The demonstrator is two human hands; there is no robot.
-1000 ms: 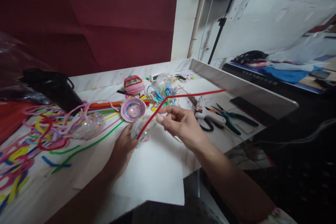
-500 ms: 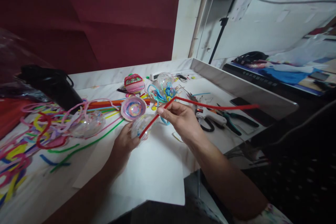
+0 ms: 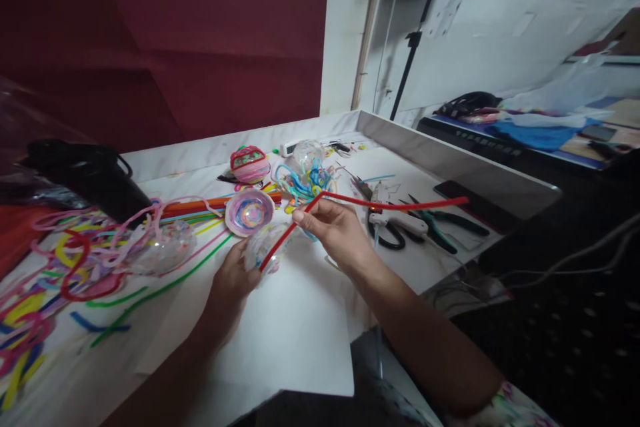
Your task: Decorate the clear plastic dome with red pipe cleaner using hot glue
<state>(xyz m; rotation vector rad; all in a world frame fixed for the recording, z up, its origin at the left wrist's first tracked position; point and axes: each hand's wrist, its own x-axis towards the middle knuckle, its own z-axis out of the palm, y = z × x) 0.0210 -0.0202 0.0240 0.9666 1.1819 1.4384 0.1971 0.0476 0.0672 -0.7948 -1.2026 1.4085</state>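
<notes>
My left hand (image 3: 235, 273) is closed around a clear plastic half-sphere (image 3: 257, 245) with coloured marks on it, held above white paper (image 3: 295, 327). A red pipe cleaner (image 3: 400, 204) is pinched between the thumb and fingers of my right hand (image 3: 333, 230). One end of it lies across the half-sphere near my left thumb; past a bend, the long end sticks out to the right. Just beyond my hands sits a bowl-shaped half (image 3: 249, 212) lined with coloured rings. Behind that is a pink-wrapped ball (image 3: 249, 165).
A heap of coloured pipe cleaners (image 3: 30, 313) and another clear half-sphere (image 3: 163, 250) lie at left, below a black object (image 3: 95, 177). On the right are a white glue gun (image 3: 400, 220), pliers (image 3: 440, 233), and a dark phone (image 3: 470, 203). A low ledge (image 3: 460, 153) edges the table.
The view has shifted slightly, so the scene sits a little further left. Both hands keep their hold, and the pipe cleaner's long end appears at nearly the same angle.
</notes>
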